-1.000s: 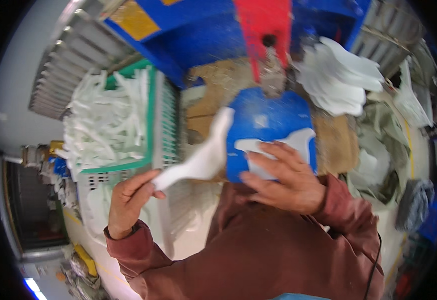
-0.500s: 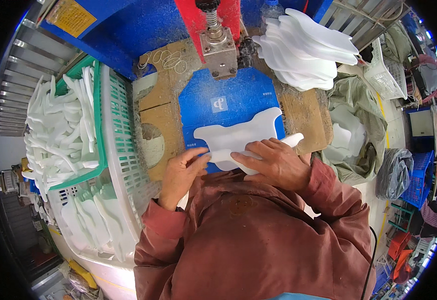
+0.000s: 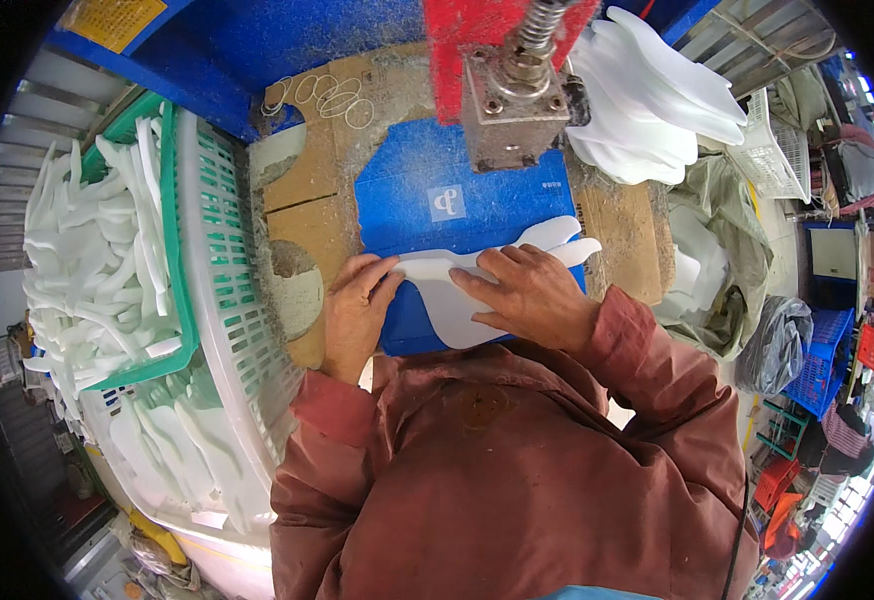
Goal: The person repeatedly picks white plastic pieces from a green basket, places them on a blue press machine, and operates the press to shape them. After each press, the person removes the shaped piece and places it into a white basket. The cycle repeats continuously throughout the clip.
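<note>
A person's left hand [image 3: 355,310] and right hand [image 3: 527,295] are pressing a white foam cutout [image 3: 457,300] flat on the blue pad [image 3: 437,200], fingers spread, steadying it just below the metal press head [image 3: 513,110].

White foam piece [image 3: 457,300] is now flat on the blue pad [image 3: 427,215], under the press head [image 3: 512,100]; a second ago the left hand [image 3: 355,312] held it up in the air beside the pad, half a second ago it was just landing. Left hand is now down on the piece's left end, fingers flat. Right hand [image 3: 532,297] has shifted from the pad's front edge onto the piece's middle, pressing it down. View now sits more squarely over the pad.
</note>
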A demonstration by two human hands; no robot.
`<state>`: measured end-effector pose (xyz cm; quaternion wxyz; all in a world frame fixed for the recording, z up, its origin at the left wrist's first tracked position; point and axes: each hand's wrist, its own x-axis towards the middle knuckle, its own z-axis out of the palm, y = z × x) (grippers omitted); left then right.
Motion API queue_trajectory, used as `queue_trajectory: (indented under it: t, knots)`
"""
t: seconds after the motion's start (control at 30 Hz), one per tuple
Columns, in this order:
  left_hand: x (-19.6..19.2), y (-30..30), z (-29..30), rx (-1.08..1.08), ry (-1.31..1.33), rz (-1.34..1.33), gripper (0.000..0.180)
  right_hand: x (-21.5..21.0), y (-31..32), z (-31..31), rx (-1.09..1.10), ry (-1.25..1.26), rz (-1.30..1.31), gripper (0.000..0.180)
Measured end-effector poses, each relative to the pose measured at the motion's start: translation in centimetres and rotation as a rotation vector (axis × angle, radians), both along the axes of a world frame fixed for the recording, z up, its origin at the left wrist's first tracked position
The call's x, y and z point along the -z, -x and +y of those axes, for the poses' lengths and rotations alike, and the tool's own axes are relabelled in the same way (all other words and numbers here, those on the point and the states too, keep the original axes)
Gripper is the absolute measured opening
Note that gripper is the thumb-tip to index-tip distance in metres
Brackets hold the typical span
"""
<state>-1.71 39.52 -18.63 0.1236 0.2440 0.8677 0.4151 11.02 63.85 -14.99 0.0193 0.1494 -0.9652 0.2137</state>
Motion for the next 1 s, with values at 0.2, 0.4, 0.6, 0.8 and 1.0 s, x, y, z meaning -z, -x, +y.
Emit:
queue_trajectory:
  t: [0.2, 0.4, 0.6, 0.8, 1.0]
  knots:
    - [1.4, 0.7, 0.1, 0.046, 0.042, 0.161, 0.021, 1.0, 1.2, -0.2, -0.010, -0.010, -0.031, 0.061]
    - [1.8, 0.9, 0.4, 0.024, 0.109, 0.130, 0.019, 1.8, 1.9, -0.3, 0.006, -0.012, -0.046, 0.057]
    - [1.8, 1.2, 0.8, 0.024, 0.156, 0.117, 0.017, 2.3, 2.1, -0.2, 0.025, -0.037, -0.061, 0.048]
    - [1.5, 1.3, 0.7, 0.038, 0.110, 0.074, 0.017, 2.6, 2.7, -0.2, 0.014, -0.096, -0.101, 0.051]
    - [2.2, 1.3, 1.1, -0.016, 0.097, 0.093, 0.012, 2.9, 3.3, -0.4, 0.012, -0.146, -0.147, 0.046]
